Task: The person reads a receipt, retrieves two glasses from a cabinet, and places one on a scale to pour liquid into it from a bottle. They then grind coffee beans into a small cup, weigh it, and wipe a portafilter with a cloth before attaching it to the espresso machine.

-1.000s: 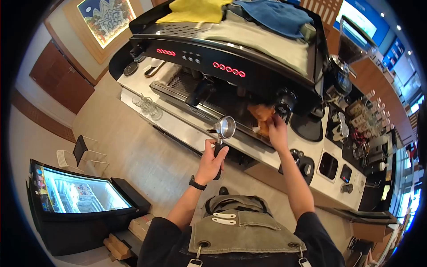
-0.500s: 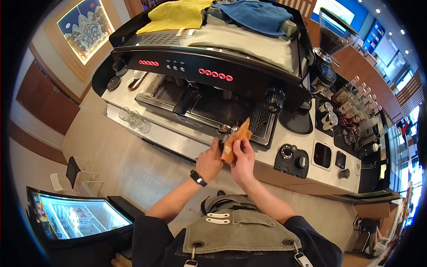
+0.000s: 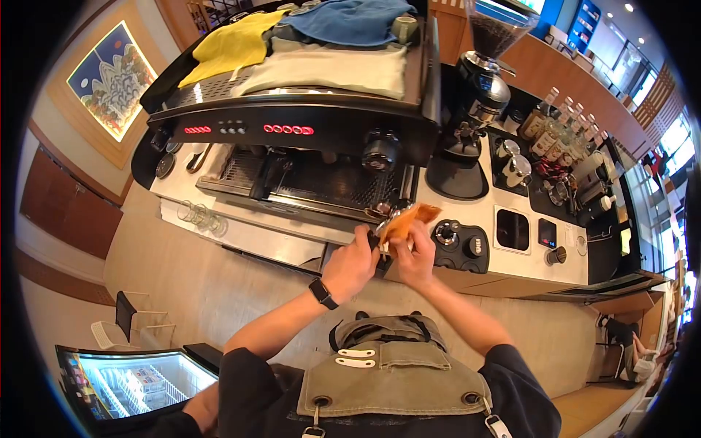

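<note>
My left hand (image 3: 351, 264) is closed round the black handle of a portafilter, whose metal head (image 3: 398, 212) shows just beyond the fingers. With my right hand (image 3: 413, 254) I pinch an orange cloth (image 3: 413, 223) against the metal head. Both hands are close together in front of the right end of the espresso machine (image 3: 292, 131). Another portafilter handle (image 3: 264, 175) sticks out of the machine. The inside of the held portafilter is hidden by the cloth.
A tamping stand (image 3: 460, 248) lies right of my hands, with a grinder (image 3: 478, 102) behind it. Farther right are metal pitchers (image 3: 516, 169), bottles (image 3: 558, 131) and a small scale (image 3: 548, 233). Glasses (image 3: 201, 217) stand on the left counter. A seated person (image 3: 629, 343) is at the far right.
The view has turned and shifted rightward. My hands, with the portafilter and the orange cloth, have moved right along the machine, closer to the tamping stand.
</note>
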`<move>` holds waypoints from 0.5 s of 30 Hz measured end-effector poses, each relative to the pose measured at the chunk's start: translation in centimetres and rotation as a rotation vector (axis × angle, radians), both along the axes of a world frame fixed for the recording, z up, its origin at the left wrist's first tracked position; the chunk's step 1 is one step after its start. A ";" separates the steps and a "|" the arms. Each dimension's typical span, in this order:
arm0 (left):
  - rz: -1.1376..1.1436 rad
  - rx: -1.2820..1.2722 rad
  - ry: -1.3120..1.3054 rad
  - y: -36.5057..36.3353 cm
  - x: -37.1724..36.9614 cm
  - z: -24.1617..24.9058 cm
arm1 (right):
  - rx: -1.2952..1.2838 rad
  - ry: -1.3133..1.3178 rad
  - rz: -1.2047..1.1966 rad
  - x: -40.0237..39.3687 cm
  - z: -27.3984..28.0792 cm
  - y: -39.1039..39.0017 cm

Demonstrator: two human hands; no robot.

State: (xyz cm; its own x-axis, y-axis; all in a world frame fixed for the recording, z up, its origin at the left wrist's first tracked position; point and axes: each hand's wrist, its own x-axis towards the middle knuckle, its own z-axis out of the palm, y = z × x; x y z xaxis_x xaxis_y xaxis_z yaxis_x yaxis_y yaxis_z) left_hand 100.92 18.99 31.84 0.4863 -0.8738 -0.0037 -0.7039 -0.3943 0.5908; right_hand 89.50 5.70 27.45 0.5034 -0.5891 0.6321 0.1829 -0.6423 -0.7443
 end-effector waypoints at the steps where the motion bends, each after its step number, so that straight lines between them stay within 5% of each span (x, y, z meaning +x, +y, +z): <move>1: 0.001 -0.037 -0.139 -0.7 -0.4 -0.2 | 0.597 -0.044 0.161 -0.7 0.7 1.4; 5: -0.120 -0.095 -0.424 -3.3 0.2 -2.0 | 0.650 -0.098 0.154 -1.6 0.8 0.1; 8: -0.130 -0.040 -0.384 -5.0 -0.9 -0.5 | 0.672 -0.146 0.150 -2.5 0.5 -2.1; 9: -0.128 -0.052 -0.404 -5.1 -1.6 -0.2 | -0.199 0.068 -0.211 -2.9 -0.6 -3.9; 12: -0.169 -0.107 -0.403 -5.5 -2.5 0.5 | -0.525 0.408 -0.201 -6.3 -0.8 -7.6; 13: -0.181 -0.061 -0.410 -5.8 -2.8 0.7 | -0.512 0.381 -0.128 -7.3 0.2 -8.0; 15: -0.148 0.000 -0.397 -6.3 -4.3 0.0 | -0.040 0.259 0.118 -9.1 0.9 -7.8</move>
State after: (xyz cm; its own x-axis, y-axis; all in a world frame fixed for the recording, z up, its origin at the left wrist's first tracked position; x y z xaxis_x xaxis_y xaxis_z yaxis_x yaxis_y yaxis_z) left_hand 96.60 12.71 31.88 0.3189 -0.9344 0.1587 -0.9261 -0.2715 0.2621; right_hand 80.35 -2.12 28.32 0.7149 -0.4940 0.4948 0.0654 -0.6573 -0.7508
